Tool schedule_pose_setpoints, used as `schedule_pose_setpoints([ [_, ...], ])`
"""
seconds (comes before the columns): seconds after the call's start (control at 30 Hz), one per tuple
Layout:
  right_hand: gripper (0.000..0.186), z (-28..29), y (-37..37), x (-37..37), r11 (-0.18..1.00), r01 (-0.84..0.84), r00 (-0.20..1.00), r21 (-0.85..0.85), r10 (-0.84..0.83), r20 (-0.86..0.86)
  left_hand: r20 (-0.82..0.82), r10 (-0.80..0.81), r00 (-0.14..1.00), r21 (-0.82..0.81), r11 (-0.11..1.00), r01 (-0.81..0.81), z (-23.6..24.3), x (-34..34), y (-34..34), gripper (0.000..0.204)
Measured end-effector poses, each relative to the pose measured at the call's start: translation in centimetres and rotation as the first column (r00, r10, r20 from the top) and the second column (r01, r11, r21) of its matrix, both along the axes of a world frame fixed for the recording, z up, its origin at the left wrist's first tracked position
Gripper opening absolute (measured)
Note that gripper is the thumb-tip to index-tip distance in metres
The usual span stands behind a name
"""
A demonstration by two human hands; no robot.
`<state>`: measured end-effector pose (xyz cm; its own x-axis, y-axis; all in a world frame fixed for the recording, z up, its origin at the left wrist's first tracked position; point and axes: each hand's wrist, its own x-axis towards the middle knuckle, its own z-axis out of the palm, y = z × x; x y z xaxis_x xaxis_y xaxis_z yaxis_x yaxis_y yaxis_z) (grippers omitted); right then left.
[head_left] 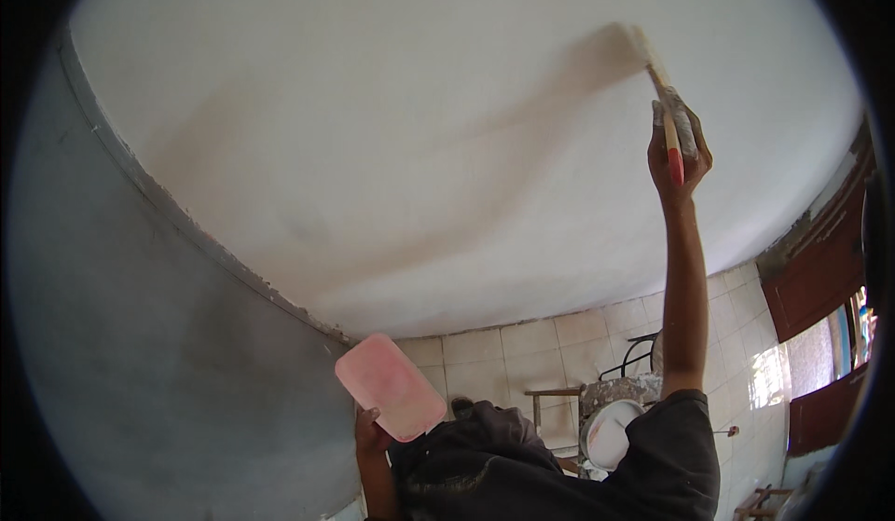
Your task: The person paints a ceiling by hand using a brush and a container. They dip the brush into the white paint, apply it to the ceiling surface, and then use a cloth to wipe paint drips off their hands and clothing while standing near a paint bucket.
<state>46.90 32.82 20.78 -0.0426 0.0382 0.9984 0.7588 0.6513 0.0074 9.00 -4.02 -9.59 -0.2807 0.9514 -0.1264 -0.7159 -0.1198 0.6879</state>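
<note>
High on the right, my right hand (692,143) grips a paintbrush (673,130) by its wooden handle, which has a red end. White smears cover the fingers. The pale bristle end points up at the white wall (392,130), close to its own shadow; whether it touches the wall I cannot tell. Low on the left, my left hand (371,432) is closed on the near-left edge of a pink rounded rectangular plastic container (390,386), held in front of my body. Its contents, if any, I cannot make out.
A grey wall (121,316) meets the white one along a rough, chipped edge at left. Behind my right arm, a paint-spattered stool (620,390) bears a white bucket (608,437) with white inside. A black-framed chair (634,358) stands beyond, on pale floor tiles (531,339). Brown door panels (816,307) are at right.
</note>
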Motion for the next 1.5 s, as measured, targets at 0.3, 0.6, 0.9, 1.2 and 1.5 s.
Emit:
schedule_pose_setpoints([
  [0.3, 0.042, -30.7, -7.3, -8.7, 0.525, 0.022, 0.816, -0.851, 0.483, 0.319, -0.012, -0.068, 0.998, -0.022, 0.997, 0.068, 1.7, 2.3, -0.4, 0.072],
  [0.6, 0.036, -12.9, -4.5, -8.1, 0.91, -0.339, 0.894, -0.237, 0.234, -0.381, 0.041, -0.019, 0.999, -0.04, 0.999, 0.02, -0.3, 2.0, -5.3, 0.069],
  [0.9, 0.025, -30.7, -15.6, -13.7, 0.318, 0.047, 0.844, -0.947, 0.495, 0.208, 0.001, 0.102, 0.995, 0.031, 0.994, -0.102, 3.0, 2.6, -12.0, 0.067],
  [1.2, 0.023, -30.2, -36.0, -7.2, 0.279, -0.087, 0.846, -0.956, 0.527, 0.077, 0.039, 0.147, 0.988, -0.083, 0.986, -0.144, 0.3, 6.7, -21.8, 0.073],
  [1.5, 0.02, -31.1, -45.4, -0.2, -0.082, -0.713, 0.673, -0.696, -0.356, -0.648, 0.068, -0.009, 0.998, -0.113, 0.993, 0.016, 0.1, 11.7, -22.5, 0.07],
])
